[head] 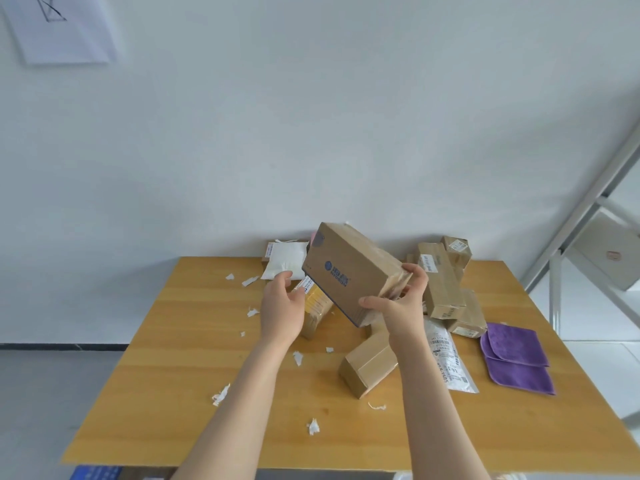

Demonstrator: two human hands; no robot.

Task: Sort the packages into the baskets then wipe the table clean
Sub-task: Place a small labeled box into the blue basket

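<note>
My right hand (398, 303) grips the near end of a brown cardboard box with a blue logo (349, 271), holding it tilted above the wooden table (194, 358). My left hand (282, 306) hovers just left of the box with relaxed fingers, over a yellow-striped package (317, 306); I cannot tell if it touches it. More packages lie behind and to the right: a white pouch (285, 259), a small carton (369, 363), a long carton (440, 282), a white mailer bag (446, 358).
A folded purple cloth (516, 358) lies at the table's right edge. Several white paper scraps (313, 426) are scattered over the left and front of the table. A metal shelf frame (588, 202) stands to the right. A blue item (97, 472) shows under the table's front-left corner.
</note>
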